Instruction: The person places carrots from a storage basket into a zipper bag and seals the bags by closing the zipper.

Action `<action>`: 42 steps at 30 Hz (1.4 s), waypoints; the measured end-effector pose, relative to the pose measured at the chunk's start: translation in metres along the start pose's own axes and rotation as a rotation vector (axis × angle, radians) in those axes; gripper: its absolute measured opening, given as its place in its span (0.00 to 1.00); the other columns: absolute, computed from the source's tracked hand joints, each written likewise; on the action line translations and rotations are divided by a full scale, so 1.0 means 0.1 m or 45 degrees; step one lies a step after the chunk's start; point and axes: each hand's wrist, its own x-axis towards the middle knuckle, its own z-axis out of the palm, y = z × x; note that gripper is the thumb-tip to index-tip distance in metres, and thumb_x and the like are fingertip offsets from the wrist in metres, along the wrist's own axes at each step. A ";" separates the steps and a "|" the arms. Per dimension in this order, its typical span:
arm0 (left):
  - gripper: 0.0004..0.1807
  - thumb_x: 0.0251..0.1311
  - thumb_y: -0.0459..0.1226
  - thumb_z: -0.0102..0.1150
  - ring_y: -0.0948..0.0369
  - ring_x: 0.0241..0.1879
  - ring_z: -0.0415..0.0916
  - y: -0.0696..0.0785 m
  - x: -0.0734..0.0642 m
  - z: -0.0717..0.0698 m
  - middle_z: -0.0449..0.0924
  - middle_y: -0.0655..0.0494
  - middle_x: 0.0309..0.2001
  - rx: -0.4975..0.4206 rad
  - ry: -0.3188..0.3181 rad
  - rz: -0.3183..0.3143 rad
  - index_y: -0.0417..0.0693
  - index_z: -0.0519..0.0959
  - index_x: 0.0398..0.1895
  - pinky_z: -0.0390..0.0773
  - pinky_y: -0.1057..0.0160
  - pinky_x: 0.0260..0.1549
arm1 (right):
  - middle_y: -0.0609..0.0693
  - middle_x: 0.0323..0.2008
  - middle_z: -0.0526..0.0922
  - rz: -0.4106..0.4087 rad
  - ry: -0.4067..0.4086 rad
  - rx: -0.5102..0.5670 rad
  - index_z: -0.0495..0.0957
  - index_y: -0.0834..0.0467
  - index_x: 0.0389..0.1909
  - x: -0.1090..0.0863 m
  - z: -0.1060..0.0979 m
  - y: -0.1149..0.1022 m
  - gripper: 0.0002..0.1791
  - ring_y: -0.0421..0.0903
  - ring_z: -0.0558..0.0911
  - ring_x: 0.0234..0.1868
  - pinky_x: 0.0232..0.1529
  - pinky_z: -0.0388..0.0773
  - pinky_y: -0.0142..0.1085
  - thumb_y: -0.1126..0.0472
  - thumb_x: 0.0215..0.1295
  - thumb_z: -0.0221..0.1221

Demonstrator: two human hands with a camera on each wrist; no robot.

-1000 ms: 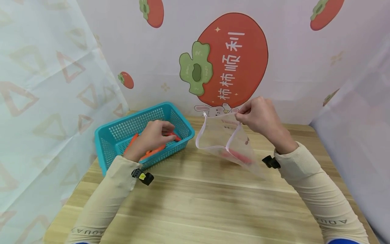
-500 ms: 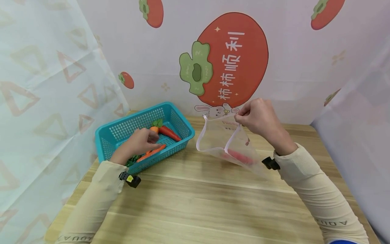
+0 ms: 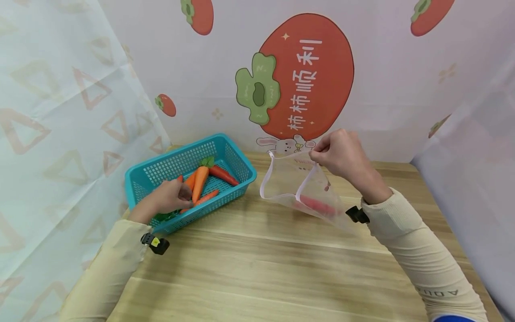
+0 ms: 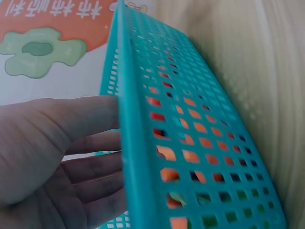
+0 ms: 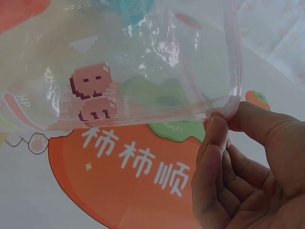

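Observation:
My left hand point(image 3: 170, 197) reaches down into the turquoise basket point(image 3: 227, 200), its fingers loosely bent near the carrots. Seen in the left wrist view, the thumb and fingers point(image 4: 95, 169) pass behind the basket's near wall, which hides their tips. An orange carrot point(image 3: 200, 183) with a green top lies just right of the hand, and a long red chili pepper point(image 3: 223, 175) lies farther right. My right hand point(image 3: 342, 152) pinches the top corner of a clear zip bag point(image 5: 157, 71) between thumb and forefinger. The bag's mouth gapes, and a long red item point(image 3: 318, 205) lies inside it.
A wooden table point(image 3: 257, 268) carries the basket at the left. Behind it hangs a backdrop printed with a big persimmon point(image 3: 318, 80), and pale cloth sides point(image 3: 60, 134) flank the table. Leafy green pieces point(image 3: 165, 216) sit in the basket's near left end.
My left hand has moved left and toward me along the basket, away from the red pepper. More of the carrots show now. The right hand keeps hold of the bag in place.

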 end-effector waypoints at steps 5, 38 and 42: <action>0.15 0.66 0.34 0.69 0.47 0.47 0.87 -0.05 -0.05 0.02 0.90 0.41 0.46 0.048 -0.065 -0.018 0.33 0.86 0.51 0.86 0.44 0.50 | 0.53 0.24 0.90 0.007 -0.007 0.000 0.92 0.60 0.29 0.01 -0.01 0.00 0.10 0.46 0.81 0.22 0.22 0.72 0.37 0.63 0.64 0.64; 0.09 0.67 0.27 0.63 0.53 0.39 0.82 -0.24 0.02 0.18 0.89 0.46 0.43 0.095 -0.217 -0.141 0.40 0.89 0.45 0.84 0.54 0.39 | 0.55 0.25 0.91 0.018 -0.034 -0.004 0.93 0.60 0.29 0.02 0.05 -0.03 0.09 0.44 0.85 0.23 0.25 0.77 0.35 0.62 0.64 0.65; 0.10 0.67 0.27 0.62 0.55 0.37 0.78 -0.25 0.06 0.19 0.88 0.48 0.42 0.099 -0.245 -0.166 0.43 0.89 0.45 0.81 0.57 0.37 | 0.55 0.25 0.91 0.012 -0.036 -0.008 0.92 0.61 0.29 0.02 0.07 -0.04 0.09 0.44 0.85 0.23 0.25 0.77 0.35 0.62 0.64 0.66</action>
